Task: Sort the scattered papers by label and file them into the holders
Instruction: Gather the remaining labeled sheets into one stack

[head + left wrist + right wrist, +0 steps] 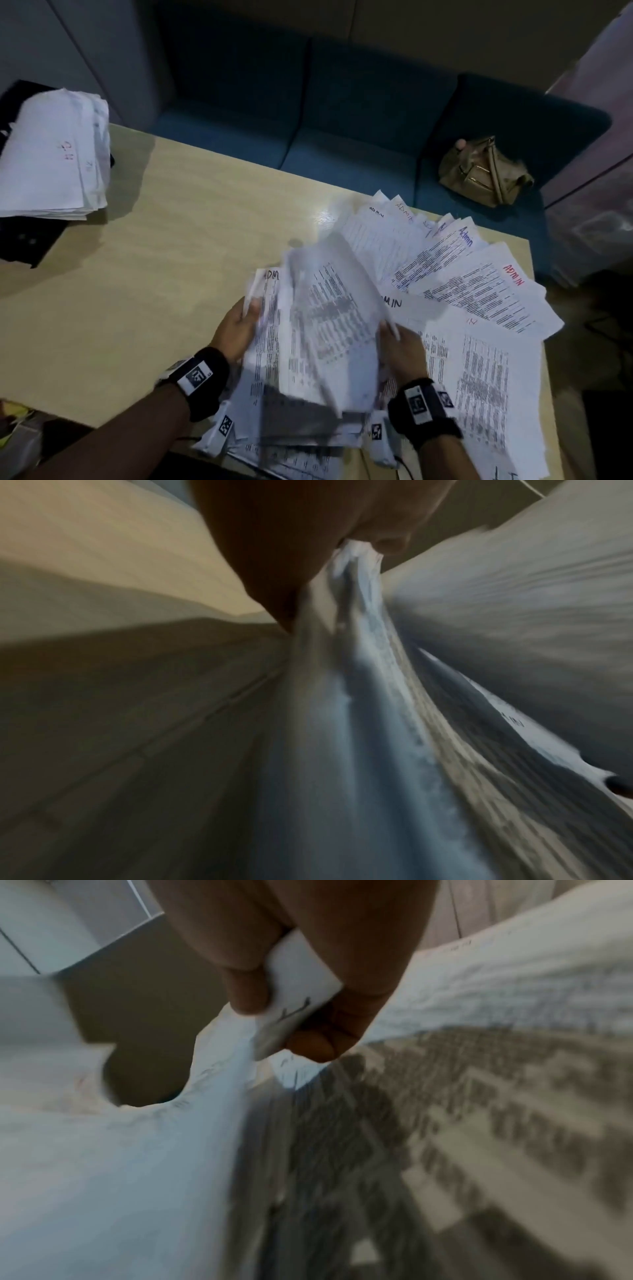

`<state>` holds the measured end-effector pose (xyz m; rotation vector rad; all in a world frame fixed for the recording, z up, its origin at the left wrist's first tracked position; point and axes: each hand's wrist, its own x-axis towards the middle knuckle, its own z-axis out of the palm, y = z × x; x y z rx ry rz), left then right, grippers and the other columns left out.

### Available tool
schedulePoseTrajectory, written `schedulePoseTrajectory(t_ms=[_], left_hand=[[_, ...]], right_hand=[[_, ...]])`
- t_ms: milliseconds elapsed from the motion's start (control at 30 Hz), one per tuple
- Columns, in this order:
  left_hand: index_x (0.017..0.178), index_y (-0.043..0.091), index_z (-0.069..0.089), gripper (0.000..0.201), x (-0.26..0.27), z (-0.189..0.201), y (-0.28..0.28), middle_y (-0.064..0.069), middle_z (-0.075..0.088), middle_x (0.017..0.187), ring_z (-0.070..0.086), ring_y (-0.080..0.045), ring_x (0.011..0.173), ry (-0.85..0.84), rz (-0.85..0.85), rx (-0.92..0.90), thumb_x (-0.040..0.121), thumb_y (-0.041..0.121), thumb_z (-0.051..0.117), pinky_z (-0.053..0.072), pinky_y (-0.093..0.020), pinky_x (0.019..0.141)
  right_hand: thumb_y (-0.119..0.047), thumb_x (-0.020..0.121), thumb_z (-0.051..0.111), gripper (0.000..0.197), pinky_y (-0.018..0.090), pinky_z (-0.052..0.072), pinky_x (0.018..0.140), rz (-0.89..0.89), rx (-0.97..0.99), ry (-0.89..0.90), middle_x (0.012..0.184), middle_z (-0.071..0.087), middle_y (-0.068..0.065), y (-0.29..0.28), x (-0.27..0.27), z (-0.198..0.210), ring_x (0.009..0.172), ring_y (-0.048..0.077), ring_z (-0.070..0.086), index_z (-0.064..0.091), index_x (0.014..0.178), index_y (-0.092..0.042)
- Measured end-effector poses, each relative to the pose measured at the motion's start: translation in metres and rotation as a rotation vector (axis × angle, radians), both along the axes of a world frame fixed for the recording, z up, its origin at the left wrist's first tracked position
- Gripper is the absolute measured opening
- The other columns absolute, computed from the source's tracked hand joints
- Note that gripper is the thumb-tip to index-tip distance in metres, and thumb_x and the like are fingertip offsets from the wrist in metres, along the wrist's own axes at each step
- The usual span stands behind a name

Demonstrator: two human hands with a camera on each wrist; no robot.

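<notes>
white papers (329, 329) pinched between both hands' fingers (246, 993).

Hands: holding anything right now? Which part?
Both hold paper. The left hand grips a bundle of sheets at its left edge near the top. The right hand pinches one sheet at its right edge, thumb over fingers.
</notes>
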<state>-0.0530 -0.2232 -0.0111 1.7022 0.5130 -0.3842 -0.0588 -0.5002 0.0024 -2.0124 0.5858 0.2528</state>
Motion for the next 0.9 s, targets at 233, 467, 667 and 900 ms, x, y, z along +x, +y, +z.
schedulePoseTrajectory(t_ms=[233, 467, 667, 900], left_hand=[[0.14, 0.014, 0.04, 0.057, -0.007, -0.009, 0.006, -0.002, 0.053, 0.134, 0.051, -0.022, 0.124, 0.003, -0.152, 0.151, 0.089, 0.006, 0.063, 0.039, -0.03, 0.1], [0.127, 0.014, 0.048, 0.045, -0.008, -0.003, 0.013, 0.001, 0.065, 0.112, 0.063, -0.009, 0.09, 0.13, -0.184, 0.055, 0.087, -0.001, 0.061, 0.049, -0.023, 0.077], [0.127, 0.022, 0.05, 0.052, -0.004, 0.008, -0.001, 0.002, 0.062, 0.124, 0.059, -0.021, 0.116, 0.104, -0.273, -0.143, 0.081, 0.013, 0.071, 0.041, -0.042, 0.105], [0.146, 0.037, 0.019, 0.071, 0.008, 0.015, -0.01, 0.017, 0.018, 0.15, 0.02, -0.008, 0.141, -0.057, -0.315, 0.06, 0.093, 0.013, 0.059, 0.019, -0.024, 0.109]], right_hand=[[-0.032, 0.099, 0.039, 0.026, 0.044, 0.054, 0.077, 0.063, -0.112, 0.05, 0.099, 0.054, 0.01, 0.028, -0.01, -0.034, 0.091, 0.028, 0.057, 0.052, 0.091, -0.011], [-0.023, 0.089, 0.063, 0.083, 0.041, 0.041, 0.103, 0.048, 0.108, -0.047, 0.147, 0.032, 0.004, 0.018, 0.006, 0.004, 0.125, 0.022, 0.043, 0.007, 0.151, -0.021], [-0.036, 0.101, 0.033, 0.04, 0.023, 0.036, 0.073, 0.079, -0.084, -0.112, 0.102, 0.054, 0.0, 0.03, 0.025, 0.011, 0.101, 0.025, 0.058, 0.052, 0.121, -0.007], [0.008, 0.082, 0.047, 0.079, 0.041, 0.049, 0.097, 0.076, 0.092, -0.081, 0.143, 0.038, 0.007, 0.047, 0.015, -0.011, 0.125, 0.027, 0.047, 0.019, 0.148, -0.025]])
